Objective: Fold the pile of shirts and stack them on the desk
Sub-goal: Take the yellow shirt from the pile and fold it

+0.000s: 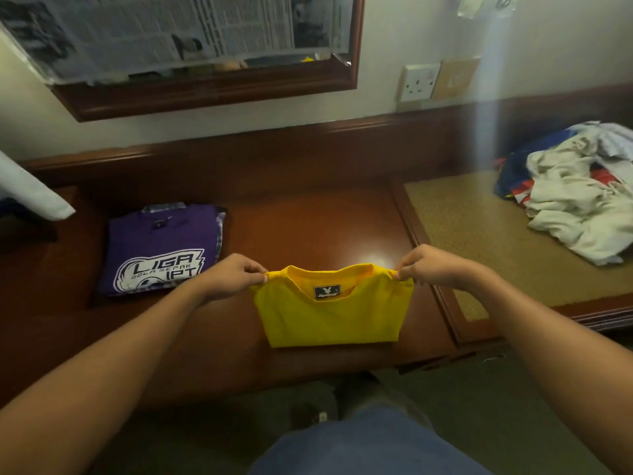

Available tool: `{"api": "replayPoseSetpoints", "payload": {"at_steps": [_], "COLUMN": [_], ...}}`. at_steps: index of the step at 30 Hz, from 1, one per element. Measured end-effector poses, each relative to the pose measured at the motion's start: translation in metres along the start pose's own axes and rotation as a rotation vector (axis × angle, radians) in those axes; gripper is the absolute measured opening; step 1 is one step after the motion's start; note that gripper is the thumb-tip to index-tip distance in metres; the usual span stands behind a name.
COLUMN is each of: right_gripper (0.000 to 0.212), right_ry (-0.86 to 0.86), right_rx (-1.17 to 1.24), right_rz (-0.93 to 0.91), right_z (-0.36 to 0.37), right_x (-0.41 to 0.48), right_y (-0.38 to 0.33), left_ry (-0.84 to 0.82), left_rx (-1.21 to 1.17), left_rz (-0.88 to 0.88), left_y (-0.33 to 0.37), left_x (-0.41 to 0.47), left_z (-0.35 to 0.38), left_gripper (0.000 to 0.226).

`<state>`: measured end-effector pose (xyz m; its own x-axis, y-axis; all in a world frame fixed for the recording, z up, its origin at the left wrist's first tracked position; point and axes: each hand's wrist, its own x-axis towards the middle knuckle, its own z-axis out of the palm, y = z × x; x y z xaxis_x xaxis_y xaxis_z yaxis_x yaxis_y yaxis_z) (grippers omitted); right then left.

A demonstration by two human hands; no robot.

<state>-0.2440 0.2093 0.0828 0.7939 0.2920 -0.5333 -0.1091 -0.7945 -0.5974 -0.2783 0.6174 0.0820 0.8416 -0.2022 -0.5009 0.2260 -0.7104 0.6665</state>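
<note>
Now, over the surface (308, 217), with the loose pile (579, 197) at two o'clock and the folded stack (161, 248) at ten, the yellow shirt (329, 317), likely soft and light, sags at six, your left grip (233, 275) and right grip (428, 265) sensibly pinching its shoulder corners.

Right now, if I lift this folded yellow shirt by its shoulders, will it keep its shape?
Probably not: the yellow shirt dips between the left hand and right hand pinching its shoulders, so it looks floppy. It seems light; fingertip pinches suffice. The fold may fall open.
</note>
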Motion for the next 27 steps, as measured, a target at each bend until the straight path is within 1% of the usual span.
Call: {"api": "replayPoseSetpoints", "payload": {"at_steps": [3, 6, 9, 12, 13, 15, 17, 18, 19, 21, 23, 24, 25, 27], "right_gripper": [0.025, 0.022, 0.028, 0.021, 0.019, 0.02, 0.023, 0.024, 0.026, 0.03, 0.032, 0.035, 0.039, 0.043], "right_ry": [0.007, 0.026, 0.036, 0.015, 0.031, 0.131, 0.251, 0.303, 0.339, 0.313, 0.231, 0.198, 0.179, 0.178], "right_rx": [0.048, 0.011, -0.033, -0.059, -0.048, -0.012, 0.081, 0.123, 0.139, 0.105, 0.053, 0.015, -0.033, -0.123], "right_rz": [0.062, 0.104, 0.109, 0.11, 0.112, 0.15, 0.202, 0.226, 0.233, 0.233, 0.222, 0.215, 0.201, 0.186], "right_z": [0.006, 0.007, 0.004, -0.001, -0.002, -0.004, -0.004, -0.004, -0.002, 0.004, 0.014, 0.018, 0.023, 0.029], "right_x": [0.029, 0.067, 0.104, 0.137, 0.146, 0.163, 0.173, 0.175, 0.177, 0.178, 0.178, 0.177, 0.177, 0.179], "right_y": [0.005, 0.007, 0.01, 0.014, 0.015, 0.017, 0.021, 0.023, 0.028, 0.039, 0.047, 0.049, 0.052, 0.055], "left_ry": [0.031, 0.095, 0.118, 0.146, 0.184, 0.327, 0.499, 0.557, 0.578, 0.511, 0.347, 0.273, 0.239, 0.28], "left_rx": [-0.075, -0.095, -0.116, -0.117, -0.124, -0.188, -0.324, -0.38, -0.389, -0.324, -0.27, -0.22, -0.145, -0.065], "left_rz": [-0.066, -0.118, -0.128, -0.122, -0.129, -0.199, -0.313, -0.362, -0.389, -0.392, -0.342, -0.309, -0.278, -0.247], "left_y": [-0.011, -0.02, -0.023, -0.029, -0.034, -0.043, -0.058, -0.064, -0.067, -0.07, -0.07, -0.069, -0.069, -0.069], "left_x": [0.026, 0.057, 0.088, 0.12, 0.132, 0.153, 0.168, 0.172, 0.173, 0.171, 0.168, 0.167, 0.168, 0.175], "left_z": [0.01, 0.019, 0.015, 0.008, 0.005, 0.001, -0.002, -0.001, 0.001, 0.013, 0.029, 0.036, 0.043, 0.053], "left_gripper": [0.014, 0.017, 0.018, 0.019, 0.021, 0.021, 0.012, 0.011, 0.013, 0.011, 0.031, 0.037, 0.041, 0.038]}}
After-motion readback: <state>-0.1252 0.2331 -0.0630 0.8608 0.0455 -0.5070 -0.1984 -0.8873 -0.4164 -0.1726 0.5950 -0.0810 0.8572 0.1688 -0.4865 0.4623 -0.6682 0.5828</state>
